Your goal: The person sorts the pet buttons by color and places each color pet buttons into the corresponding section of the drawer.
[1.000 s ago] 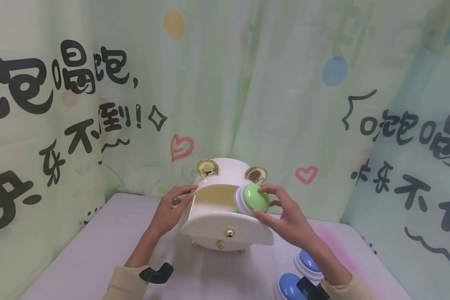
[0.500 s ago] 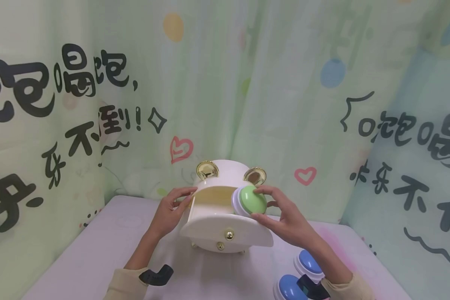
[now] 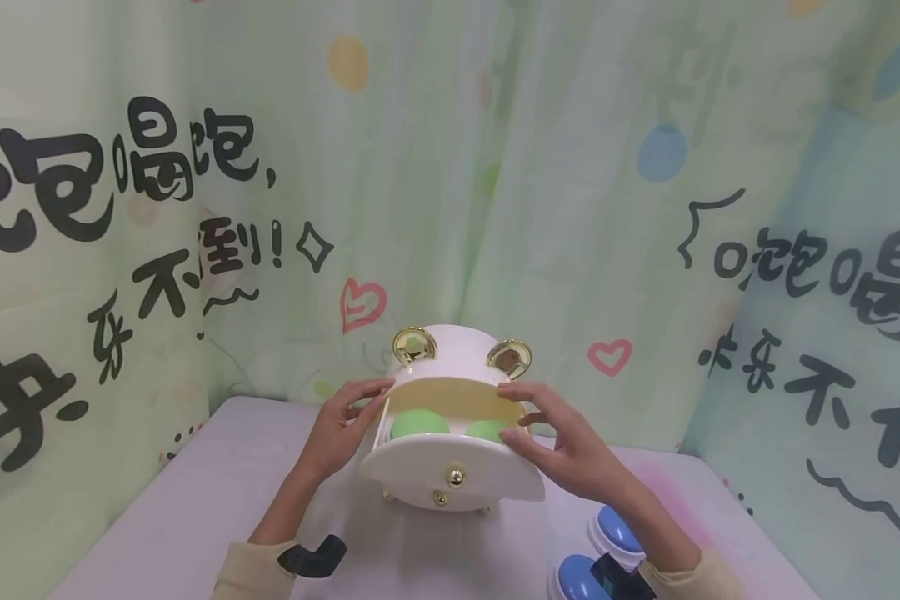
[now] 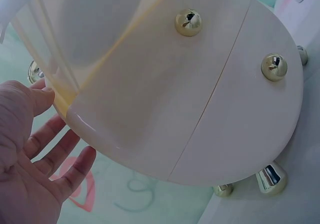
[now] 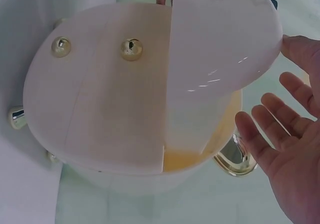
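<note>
A white rounded cabinet point(image 3: 450, 340) with gold ears stands on the table, its top drawer point(image 3: 420, 458) pulled out. Two green domes, one at the left point(image 3: 420, 422) and one at the right point(image 3: 484, 429), show above the drawer front; their lower parts are hidden. My left hand point(image 3: 342, 425) touches the cabinet's left side with loosely extended fingers. At the drawer's right edge is my right hand point(image 3: 566, 442), its fingers spread around nothing. In the right wrist view, that thumb meets the drawer front's edge point(image 5: 235, 39), with the other fingers near a gold ear point(image 5: 236, 159).
Two blue-domed round cases with white bases, a nearer one point(image 3: 579, 577) and a farther one point(image 3: 619, 531), sit by my right forearm. Printed curtains point(image 3: 570, 250) rise behind and beside the pale table point(image 3: 255, 450). Gold knobs point(image 3: 456, 476) stick out from the cabinet front.
My right hand has let go of the green-and-white round case that it held over the drawer. Two green domes now show inside. My left hand has stayed at the cabinet's side.
</note>
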Demonstrator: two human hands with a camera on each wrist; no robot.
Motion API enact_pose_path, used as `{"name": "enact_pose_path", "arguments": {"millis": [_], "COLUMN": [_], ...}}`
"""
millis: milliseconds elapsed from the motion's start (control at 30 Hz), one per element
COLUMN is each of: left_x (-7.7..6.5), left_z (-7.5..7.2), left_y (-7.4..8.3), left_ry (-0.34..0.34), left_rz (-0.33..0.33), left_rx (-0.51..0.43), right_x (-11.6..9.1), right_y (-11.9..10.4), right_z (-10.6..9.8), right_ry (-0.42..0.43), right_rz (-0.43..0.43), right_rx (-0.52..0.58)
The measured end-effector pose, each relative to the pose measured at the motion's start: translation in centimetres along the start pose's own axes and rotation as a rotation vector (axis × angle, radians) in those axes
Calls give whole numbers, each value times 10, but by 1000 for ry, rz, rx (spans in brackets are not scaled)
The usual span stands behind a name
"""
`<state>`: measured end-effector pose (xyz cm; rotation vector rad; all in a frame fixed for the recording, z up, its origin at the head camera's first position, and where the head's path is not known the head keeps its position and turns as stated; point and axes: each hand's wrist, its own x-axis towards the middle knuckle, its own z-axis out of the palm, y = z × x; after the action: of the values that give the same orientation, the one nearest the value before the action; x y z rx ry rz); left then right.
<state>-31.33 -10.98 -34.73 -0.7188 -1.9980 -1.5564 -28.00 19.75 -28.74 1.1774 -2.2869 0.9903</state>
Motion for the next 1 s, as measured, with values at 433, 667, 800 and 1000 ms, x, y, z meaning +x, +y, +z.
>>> {"name": "enact_pose_path", "arguments": {"millis": [433,667,800,1000], "left_x": [-2,-1,-1,-1], "left_z": [1,1,1,1], "left_y": [-1,0,0,0], "left_ry": [-1,1,3,4], "left_rz": [-13,-16,-13,-10], "left_rx": [8,7,7,15], "right_x": [-7,-11,-13,-14], "right_y": [-3,-13,-18,-28], "right_z": [2,4,4,5], "right_ry": [79,185,206,231], "right_rz": [26,26,33,-26], "right_rx": [-50,-77,-79,-65]}}
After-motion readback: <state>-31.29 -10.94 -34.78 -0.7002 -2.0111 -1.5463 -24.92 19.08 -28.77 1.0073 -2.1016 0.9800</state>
